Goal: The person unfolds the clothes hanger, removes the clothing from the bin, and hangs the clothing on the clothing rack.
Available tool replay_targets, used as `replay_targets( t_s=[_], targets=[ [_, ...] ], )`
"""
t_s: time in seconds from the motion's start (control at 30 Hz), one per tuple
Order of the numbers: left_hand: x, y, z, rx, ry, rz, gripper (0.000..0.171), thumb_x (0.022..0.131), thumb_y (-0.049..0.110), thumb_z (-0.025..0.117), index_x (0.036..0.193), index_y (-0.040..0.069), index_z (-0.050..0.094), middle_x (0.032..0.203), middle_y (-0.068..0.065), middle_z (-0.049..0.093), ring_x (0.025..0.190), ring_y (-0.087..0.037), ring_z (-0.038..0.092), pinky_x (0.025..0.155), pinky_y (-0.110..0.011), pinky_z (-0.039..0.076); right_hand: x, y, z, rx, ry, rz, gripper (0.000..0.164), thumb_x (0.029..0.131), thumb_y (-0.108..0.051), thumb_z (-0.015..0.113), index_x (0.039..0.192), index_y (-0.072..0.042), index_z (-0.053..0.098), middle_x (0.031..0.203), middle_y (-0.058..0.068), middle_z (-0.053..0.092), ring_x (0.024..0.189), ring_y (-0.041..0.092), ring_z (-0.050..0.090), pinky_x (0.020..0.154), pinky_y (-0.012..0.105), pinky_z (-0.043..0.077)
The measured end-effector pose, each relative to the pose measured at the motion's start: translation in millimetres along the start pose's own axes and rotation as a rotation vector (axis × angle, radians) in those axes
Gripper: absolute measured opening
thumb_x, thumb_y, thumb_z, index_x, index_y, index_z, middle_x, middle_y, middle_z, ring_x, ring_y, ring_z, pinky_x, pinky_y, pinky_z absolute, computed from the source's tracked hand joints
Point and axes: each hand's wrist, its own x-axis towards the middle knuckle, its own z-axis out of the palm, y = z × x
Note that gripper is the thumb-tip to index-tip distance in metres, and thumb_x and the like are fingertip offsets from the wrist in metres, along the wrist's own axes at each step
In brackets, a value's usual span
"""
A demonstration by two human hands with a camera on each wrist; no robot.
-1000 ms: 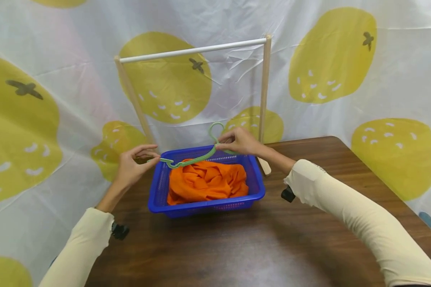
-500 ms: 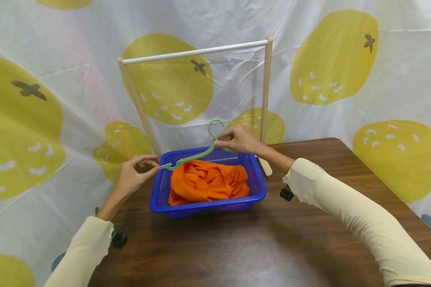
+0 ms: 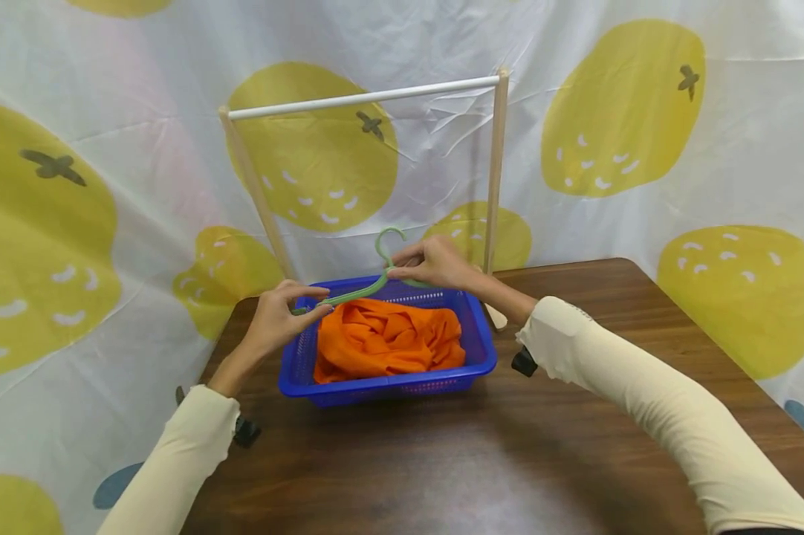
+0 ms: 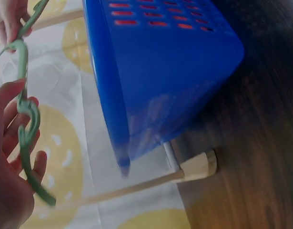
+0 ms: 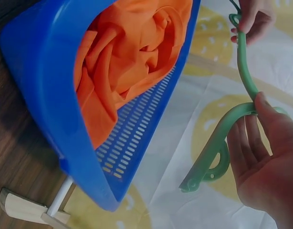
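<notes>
green plastic clothes hanger (image 5: 233,116) held up toward the blue basket's (image 3: 388,383) 12 o'clock side

left hand (image 3: 275,316) pinches one arm, right hand (image 3: 438,264) the neck; likely light, stiff and slick, best held near the neck.

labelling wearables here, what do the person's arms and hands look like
The left hand and right hand are bare. A cream left sleeve and cream right sleeve are worn; the right one has a small dark marking near its cuff, unreadable. A small black device sits by each wrist.
</notes>
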Motion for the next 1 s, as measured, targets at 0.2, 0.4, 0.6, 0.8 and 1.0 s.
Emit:
replay_targets(
  t_s=[0.2,0.4,0.6,0.8,1.0],
  targets=[
    [8.7,4.9,10.6,-0.008,0.014,0.112,0.022,0.084,0.010,0.088,0.105,0.005,0.083,0.094,-0.012,0.076,0.089,-0.028,0.066,0.071,-0.037,0.048,1,-4,4,-0.003,0.006,0.011,0.030,0.089,-0.029,0.085,0.110,-0.008,0.083,0.091,0.005,0.080,0.077,0.012,0.076,0.070,0.027,0.059],
    [11.1,7.3,12.8,-0.025,0.019,0.124,0.020,0.084,0.007,0.087,0.103,0.005,0.083,0.091,-0.011,0.075,0.085,-0.029,0.064,0.067,-0.041,0.048,-2,1,-2,0.002,-0.029,0.017,0.032,0.087,-0.027,0.087,0.112,-0.008,0.082,0.094,0.004,0.080,0.080,0.013,0.076,0.074,0.028,0.059],
    [9.7,3.7,11.0,-0.026,0.042,0.095,0.020,0.084,0.007,0.087,0.104,0.006,0.083,0.092,-0.011,0.075,0.089,-0.032,0.065,0.071,-0.030,0.047,-14,13,-16,0.014,-0.076,-0.025,0.024,0.085,-0.021,0.089,0.105,-0.008,0.084,0.094,0.003,0.080,0.083,0.017,0.076,0.079,0.036,0.060],
    [11.7,3.6,10.4,-0.031,0.035,0.072,0.021,0.084,0.009,0.088,0.104,0.005,0.083,0.094,-0.013,0.076,0.091,-0.031,0.065,0.073,-0.034,0.048,-24,23,-20,-0.017,-0.057,-0.077,0.015,0.088,-0.019,0.086,0.099,-0.010,0.085,0.095,0.002,0.080,0.085,0.016,0.076,0.079,0.039,0.060],
    [18.9,10.1,17.2,-0.051,0.007,0.013,0.022,0.087,0.016,0.087,0.106,0.007,0.083,0.097,-0.011,0.075,0.095,-0.030,0.065,0.079,-0.039,0.050,-25,25,-19,-0.022,-0.046,-0.095,0.014,0.090,-0.018,0.083,0.102,-0.010,0.085,0.098,0.003,0.080,0.082,0.016,0.075,0.077,0.038,0.060]
  ],
)
